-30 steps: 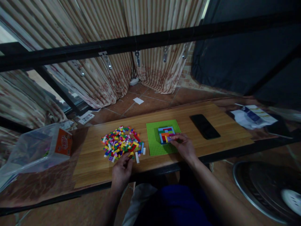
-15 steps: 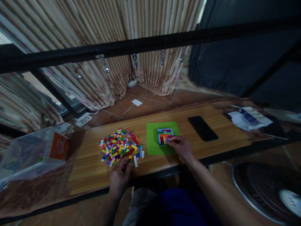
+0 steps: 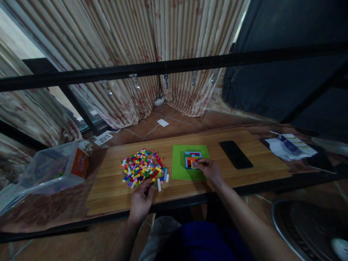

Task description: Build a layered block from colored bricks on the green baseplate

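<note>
A green baseplate (image 3: 179,167) lies on the wooden table (image 3: 114,195), with a small patch of coloured bricks (image 3: 190,158) built on its right half. My right hand (image 3: 210,171) rests on the plate's near right corner, fingertips pinched together at the edge of that patch; what they hold is too small to see. Left of the plate is a loose pile of small coloured bricks (image 3: 141,167). My left hand (image 3: 141,199) is at the pile's near edge, fingers curled down among the bricks. A white brick (image 3: 159,185) lies beside it.
A black phone (image 3: 235,154) lies right of the plate. Papers and a packet (image 3: 289,146) sit at the far right. A clear plastic tub (image 3: 49,168) with an orange label stands at the left end. A black bar (image 3: 174,67) crosses the view; curtains hang behind.
The view has tilted up a little. My right hand has stayed at the brick patch, shifting slightly left along it. My left hand stays at the pile's near edge.
</note>
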Action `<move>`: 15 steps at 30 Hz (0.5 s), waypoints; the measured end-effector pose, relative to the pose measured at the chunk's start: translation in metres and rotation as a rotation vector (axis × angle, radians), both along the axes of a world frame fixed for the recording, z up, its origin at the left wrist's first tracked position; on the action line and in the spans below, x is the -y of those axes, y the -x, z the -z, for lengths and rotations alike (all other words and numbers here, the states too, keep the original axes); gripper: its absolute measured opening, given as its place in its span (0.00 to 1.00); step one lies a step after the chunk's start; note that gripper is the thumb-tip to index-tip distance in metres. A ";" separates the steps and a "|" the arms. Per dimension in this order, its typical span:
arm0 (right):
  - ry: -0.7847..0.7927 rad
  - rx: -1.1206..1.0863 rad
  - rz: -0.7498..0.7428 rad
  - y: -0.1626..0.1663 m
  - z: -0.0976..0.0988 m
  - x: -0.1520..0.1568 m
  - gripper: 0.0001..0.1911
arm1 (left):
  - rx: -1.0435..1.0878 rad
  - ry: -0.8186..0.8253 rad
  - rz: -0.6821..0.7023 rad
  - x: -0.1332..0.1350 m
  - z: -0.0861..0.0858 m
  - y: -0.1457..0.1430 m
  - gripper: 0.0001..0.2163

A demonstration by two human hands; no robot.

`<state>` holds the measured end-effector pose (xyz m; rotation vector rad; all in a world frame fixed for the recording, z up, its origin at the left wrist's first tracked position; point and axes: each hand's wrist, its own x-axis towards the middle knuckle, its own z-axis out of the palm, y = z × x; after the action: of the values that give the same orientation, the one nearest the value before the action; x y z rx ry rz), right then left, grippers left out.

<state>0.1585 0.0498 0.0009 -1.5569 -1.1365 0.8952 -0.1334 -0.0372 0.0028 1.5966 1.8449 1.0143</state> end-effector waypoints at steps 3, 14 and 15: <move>-0.017 0.189 0.015 0.001 0.002 0.000 0.14 | 0.002 -0.007 0.010 0.001 0.001 0.000 0.18; -0.089 0.404 0.008 0.003 0.005 0.011 0.19 | -0.052 -0.034 -0.016 0.000 0.009 0.000 0.18; -0.091 0.418 -0.002 0.001 0.004 0.011 0.20 | -0.055 -0.032 -0.018 0.001 0.008 0.000 0.18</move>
<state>0.1579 0.0387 -0.0027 -1.7136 -1.4488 0.5198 -0.1330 -0.0378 -0.0052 1.6447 1.8920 1.0218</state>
